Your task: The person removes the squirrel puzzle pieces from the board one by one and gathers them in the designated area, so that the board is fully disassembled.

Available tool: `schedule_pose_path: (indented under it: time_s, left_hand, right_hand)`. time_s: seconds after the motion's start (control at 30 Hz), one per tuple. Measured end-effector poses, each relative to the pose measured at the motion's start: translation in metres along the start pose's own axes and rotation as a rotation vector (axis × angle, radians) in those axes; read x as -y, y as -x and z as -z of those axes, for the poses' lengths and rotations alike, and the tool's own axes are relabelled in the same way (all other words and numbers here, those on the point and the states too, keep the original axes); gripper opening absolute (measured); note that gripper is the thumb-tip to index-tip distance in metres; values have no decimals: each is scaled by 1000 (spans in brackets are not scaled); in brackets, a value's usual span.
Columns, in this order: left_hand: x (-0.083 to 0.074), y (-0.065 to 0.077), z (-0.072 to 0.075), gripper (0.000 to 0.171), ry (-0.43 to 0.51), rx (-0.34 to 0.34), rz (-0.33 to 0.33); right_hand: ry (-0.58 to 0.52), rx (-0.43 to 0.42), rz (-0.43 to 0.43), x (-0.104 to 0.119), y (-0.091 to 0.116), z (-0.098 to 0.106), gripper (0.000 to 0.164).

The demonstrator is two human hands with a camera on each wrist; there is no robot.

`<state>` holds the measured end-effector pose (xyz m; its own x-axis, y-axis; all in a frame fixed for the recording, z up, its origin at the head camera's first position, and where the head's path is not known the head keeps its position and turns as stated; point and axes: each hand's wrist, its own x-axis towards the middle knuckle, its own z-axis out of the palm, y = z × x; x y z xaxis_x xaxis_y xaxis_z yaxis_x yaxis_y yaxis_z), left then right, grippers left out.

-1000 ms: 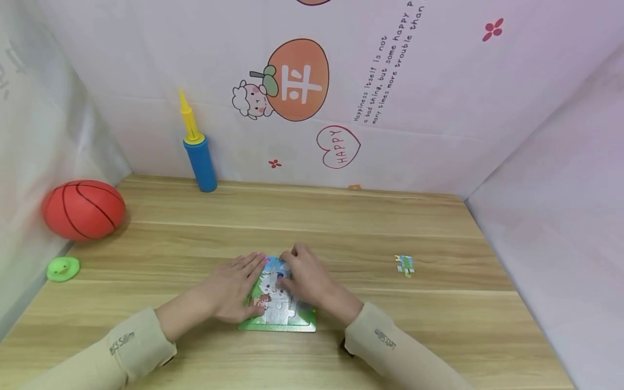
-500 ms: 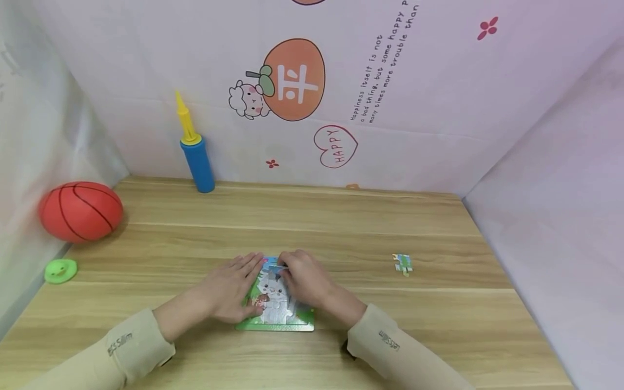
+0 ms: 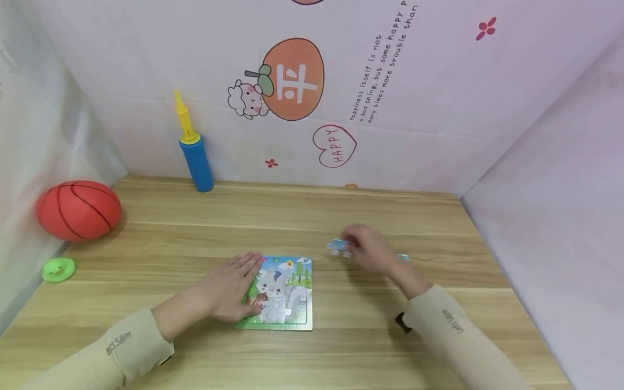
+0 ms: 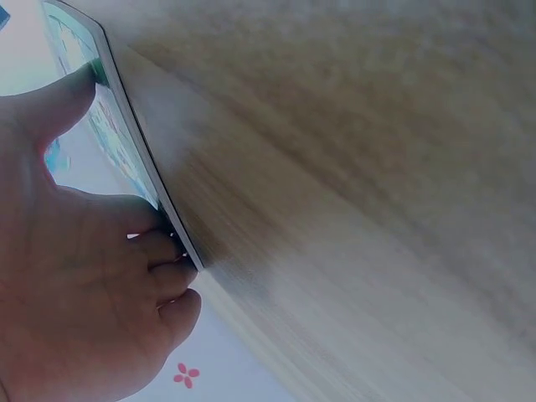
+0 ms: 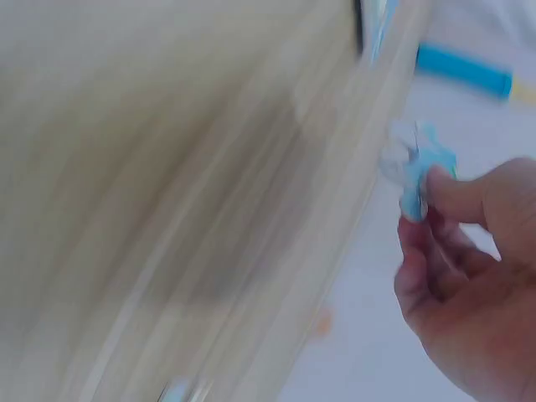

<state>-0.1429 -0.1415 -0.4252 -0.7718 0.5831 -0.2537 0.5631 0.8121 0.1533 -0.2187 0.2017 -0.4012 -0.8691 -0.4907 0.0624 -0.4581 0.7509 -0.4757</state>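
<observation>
A square jigsaw puzzle (image 3: pixel 298 306) lies on the table in the head view, showing a grey squirrel with trees and a green lower border. My left hand (image 3: pixel 228 288) rests along its left side, fingers spread fairly straight and thumb reaching onto the picture. From the left wrist view, the thumb and fingertips of that hand (image 4: pixel 79 285) meet the puzzle's edge (image 4: pixel 141 134). Right of the board, my right hand (image 3: pixel 372 250) pinches a light blue puzzle piece (image 3: pixel 337 245) above the table. The right wrist view shows this piece (image 5: pixel 429 163) between thumb and fingers.
Partly behind the right hand, another puzzle piece (image 3: pixel 403 257) lies on the table (image 3: pixel 439 336). A red ball (image 3: pixel 79 211) and a green duck-faced toy (image 3: pixel 58 270) sit at the left. A blue and yellow hand pump (image 3: pixel 197 162) stands by the printed back wall.
My right hand has left the puzzle's upper right, lifting a blue piece away and carrying it to the right. The left hand stays on the board.
</observation>
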Motion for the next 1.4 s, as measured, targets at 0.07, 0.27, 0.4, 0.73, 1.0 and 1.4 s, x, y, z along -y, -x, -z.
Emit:
schedule_pose_path:
  time_s: [0.07, 0.27, 0.4, 0.73, 1.0, 1.4]
  left_hand:
    - [0, 0, 1, 99, 3, -2, 2]
    - [0, 1, 4, 98, 11, -6, -5]
    - [0, 1, 4, 99, 8, 3, -1]
    - [1, 0, 0, 100, 12, 9, 7]
    - [-1, -1, 4, 98, 22, 6, 3]
    - [-2, 0, 4, 97, 7, 17, 8]
  right_hand:
    - [-22, 37, -30, -20, 5, 11, 8]
    - [-90, 136, -105, -58, 21, 22, 8]
    - [-61, 136, -136, -65, 27, 17, 8]
    - [8, 118, -180, -70, 29, 6, 5]
    - [46, 61, -163, -69, 31, -1, 7]
    - [167, -26, -125, -65, 37, -16, 5]
